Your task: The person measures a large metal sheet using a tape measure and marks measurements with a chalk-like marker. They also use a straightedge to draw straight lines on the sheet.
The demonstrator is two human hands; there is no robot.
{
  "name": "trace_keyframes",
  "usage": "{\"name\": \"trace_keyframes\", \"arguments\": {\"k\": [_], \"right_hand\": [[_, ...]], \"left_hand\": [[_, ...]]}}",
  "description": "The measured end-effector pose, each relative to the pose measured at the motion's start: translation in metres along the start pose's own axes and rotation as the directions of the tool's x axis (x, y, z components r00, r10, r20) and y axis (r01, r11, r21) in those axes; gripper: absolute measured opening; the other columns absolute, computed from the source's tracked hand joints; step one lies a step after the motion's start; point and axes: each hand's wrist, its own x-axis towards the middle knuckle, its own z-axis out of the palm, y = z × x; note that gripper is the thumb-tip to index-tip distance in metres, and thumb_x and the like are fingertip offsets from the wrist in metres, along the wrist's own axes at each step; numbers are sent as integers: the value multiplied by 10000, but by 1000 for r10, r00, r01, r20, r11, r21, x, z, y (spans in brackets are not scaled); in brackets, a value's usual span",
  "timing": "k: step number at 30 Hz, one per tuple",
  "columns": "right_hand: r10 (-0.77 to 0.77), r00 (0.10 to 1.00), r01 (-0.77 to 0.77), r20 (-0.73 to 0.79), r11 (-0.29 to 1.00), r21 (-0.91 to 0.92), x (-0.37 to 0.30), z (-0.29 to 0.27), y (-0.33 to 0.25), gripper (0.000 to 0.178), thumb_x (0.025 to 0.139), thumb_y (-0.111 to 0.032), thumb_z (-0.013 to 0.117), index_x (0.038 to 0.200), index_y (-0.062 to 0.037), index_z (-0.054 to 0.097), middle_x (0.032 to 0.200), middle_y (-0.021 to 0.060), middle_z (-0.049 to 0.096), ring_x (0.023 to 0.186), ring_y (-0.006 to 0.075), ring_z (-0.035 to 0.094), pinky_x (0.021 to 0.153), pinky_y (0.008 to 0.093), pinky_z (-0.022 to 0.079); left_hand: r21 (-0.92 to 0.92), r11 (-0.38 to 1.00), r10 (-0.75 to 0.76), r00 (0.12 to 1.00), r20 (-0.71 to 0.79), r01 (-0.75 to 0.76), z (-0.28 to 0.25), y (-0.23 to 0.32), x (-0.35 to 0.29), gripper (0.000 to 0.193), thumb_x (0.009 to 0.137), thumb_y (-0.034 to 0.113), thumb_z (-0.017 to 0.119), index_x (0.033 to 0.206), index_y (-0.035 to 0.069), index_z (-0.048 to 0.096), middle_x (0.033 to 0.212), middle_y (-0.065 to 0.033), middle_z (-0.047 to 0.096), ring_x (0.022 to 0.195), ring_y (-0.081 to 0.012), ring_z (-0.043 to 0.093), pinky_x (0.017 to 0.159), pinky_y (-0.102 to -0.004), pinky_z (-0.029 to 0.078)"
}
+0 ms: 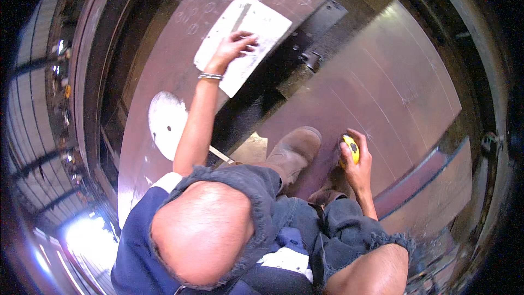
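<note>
Yellow-and-black rounded tape measure (351, 152): pinched between thumb and fingers of the right hand (358, 168); held over the near part of a reddish-brown steel plate (387, 87) marked with pale straight lines, near a brown leather boot (297, 147); white rectangular sheet (273, 26): laid along the inner edge of a second, chalk-marked steel plate (164, 71); overhung by the left hand (233, 49), fingers loosely spread; contact cannot be told; white rounded piece (165, 123), dark-spotted: partly covered by the left forearm.
</note>
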Motion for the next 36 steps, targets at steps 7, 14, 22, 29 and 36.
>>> {"name": "trace_keyframes", "arguments": {"k": [7,14,22,29,36], "right_hand": [[75,989,-74,127,997,-19,-2,4,22,374,959,-278,538,1249,-41,520,1124,184,643,1047,327,634,915,405,469],[67,977,-22,205,977,-211,-1,11,15,426,966,-294,579,1284,-26,485,1200,222,617,1102,360,614,950,429,458],[161,970,-153,185,987,-55,3,13,10,393,988,-316,574,1251,-30,512,1150,180,632,1044,264,629,904,384,484],[218,974,-227,61,940,255,5,0,9,364,1014,-303,557,1261,-47,481,1172,108,591,1071,189,581,920,329,467],[151,986,-165,68,871,462,9,-6,19,433,1024,-404,513,1288,-73,426,1240,118,529,1086,183,567,933,297,454]], "left_hand": [[-121,992,54,965,257,-23,81,-18,-19,308,905,333,709,1008,43,688,882,-30,713,768,-79,640,628,-233,487],[-152,987,100,937,335,-52,106,-22,-15,293,909,330,713,1035,67,683,853,2,692,732,-55,600,599,-209,455],[-125,992,71,940,334,-30,95,-25,-15,293,907,331,710,1047,75,683,876,0,695,764,-65,616,640,-222,475],[-16,950,204,580,789,-312,147,8,-64,635,844,400,774,1299,19,546,1181,-136,650,1078,-209,624,893,-335,528],[217,976,-177,514,839,-18,212,30,-92,520,930,494,646,1042,-14,650,830,-51,658,762,-112,632,629,-245,516]]}}
